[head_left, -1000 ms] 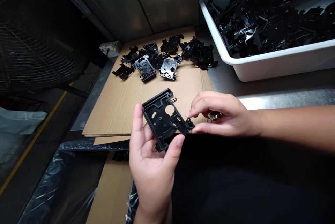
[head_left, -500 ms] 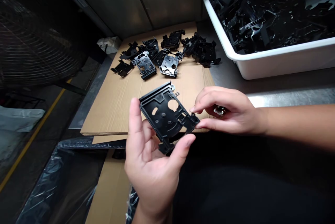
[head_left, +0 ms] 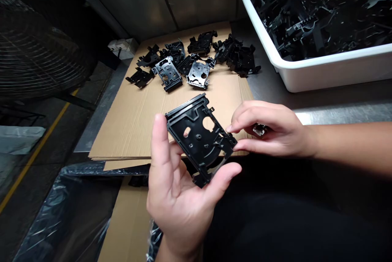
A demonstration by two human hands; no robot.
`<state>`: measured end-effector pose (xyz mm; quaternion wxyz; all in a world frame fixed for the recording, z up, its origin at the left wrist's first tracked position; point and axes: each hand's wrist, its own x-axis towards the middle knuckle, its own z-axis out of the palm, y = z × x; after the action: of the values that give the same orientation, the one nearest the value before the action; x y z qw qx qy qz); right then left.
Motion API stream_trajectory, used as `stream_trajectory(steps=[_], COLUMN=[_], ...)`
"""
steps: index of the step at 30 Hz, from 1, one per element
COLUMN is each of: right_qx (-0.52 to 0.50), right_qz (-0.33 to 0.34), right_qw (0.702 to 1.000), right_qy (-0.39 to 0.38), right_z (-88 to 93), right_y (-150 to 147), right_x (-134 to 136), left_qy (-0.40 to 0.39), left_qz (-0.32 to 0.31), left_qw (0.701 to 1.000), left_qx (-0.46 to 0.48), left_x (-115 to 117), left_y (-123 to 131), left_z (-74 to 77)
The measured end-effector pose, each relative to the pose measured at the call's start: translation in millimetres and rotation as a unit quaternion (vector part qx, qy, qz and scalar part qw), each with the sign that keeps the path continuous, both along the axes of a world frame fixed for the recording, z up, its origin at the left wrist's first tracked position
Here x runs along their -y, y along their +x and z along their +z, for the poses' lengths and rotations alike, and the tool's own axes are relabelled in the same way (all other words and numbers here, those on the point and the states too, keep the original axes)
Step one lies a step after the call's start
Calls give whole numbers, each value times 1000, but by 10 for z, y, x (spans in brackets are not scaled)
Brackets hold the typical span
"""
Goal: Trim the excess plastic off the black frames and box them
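A flat black moulded plastic frame (head_left: 199, 141) with a round cutout and several slots is held tilted above the cardboard's front edge. My left hand (head_left: 180, 196), palm up, cradles it from below, the forefinger along its left side and the thumb near its lower corner. At the right corner, my right hand (head_left: 269, 129) pinches the frame between thumb and forefinger. Tucked in the curled fingers of that hand is a small shiny object (head_left: 259, 129), mostly hidden, whose kind I cannot make out.
Several similar black plastic parts (head_left: 168, 72) lie on stacked cardboard sheets (head_left: 128, 123). A white bin (head_left: 333, 68) full of black parts stands at the right on a metal table (head_left: 318, 107). A large caged fan (head_left: 39, 58) is at the left, with a plastic-lined container (head_left: 70, 213) below the table.
The frame has turned slightly in my hands and sits a little further right. My left thumb has shifted right. Both hands keep their hold.
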<state>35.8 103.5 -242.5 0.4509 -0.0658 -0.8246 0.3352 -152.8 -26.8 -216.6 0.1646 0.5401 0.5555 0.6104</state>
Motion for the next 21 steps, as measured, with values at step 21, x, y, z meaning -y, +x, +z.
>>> stream_trajectory(steps=[21], right_qx=[-44], right_qz=[5], right_qw=[999], right_qy=[10], right_z=[-17], right_y=[-17], right_x=[15], left_qy=[-109], left_qz=[-52], left_qw=[976], left_qx=[181], left_x=[-74], left_y=[-163], left_z=[-165])
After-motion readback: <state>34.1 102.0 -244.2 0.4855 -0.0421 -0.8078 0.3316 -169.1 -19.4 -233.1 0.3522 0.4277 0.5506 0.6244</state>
